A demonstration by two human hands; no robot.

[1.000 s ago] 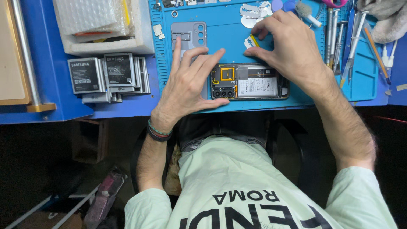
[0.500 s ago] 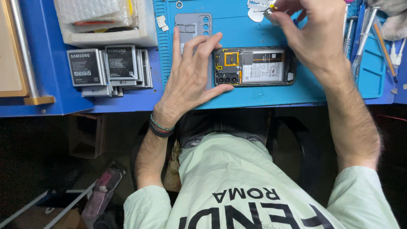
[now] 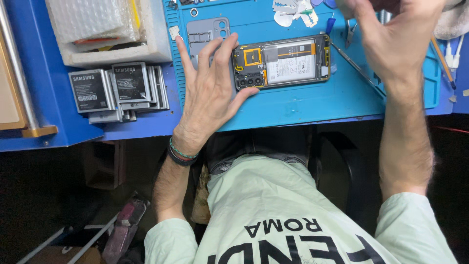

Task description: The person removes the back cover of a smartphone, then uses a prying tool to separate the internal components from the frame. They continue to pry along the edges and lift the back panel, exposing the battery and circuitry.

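An opened phone [image 3: 288, 61] lies on the blue work mat [image 3: 303, 105] with its back off, showing a white-labelled battery and yellow-edged parts. My left hand [image 3: 210, 93] rests flat on the mat with fingers spread, thumb and forefinger against the phone's left end. A grey back cover [image 3: 205, 32] lies partly under those fingers. My right hand [image 3: 395, 44] is raised above the mat's right side. Its fingertips run off the top edge, so what they pinch is hidden.
A thin metal pry tool [image 3: 356, 68] lies right of the phone. Several loose batteries [image 3: 117, 90] are stacked on the blue bench at left, below a white foam tray [image 3: 112, 29] of bubble wrap. Hand tools [image 3: 442, 54] and peeled white scraps [image 3: 293, 14] lie on the mat.
My right hand has lifted off the phone and moved up and to the right. My left hand has stayed at the phone's left end.
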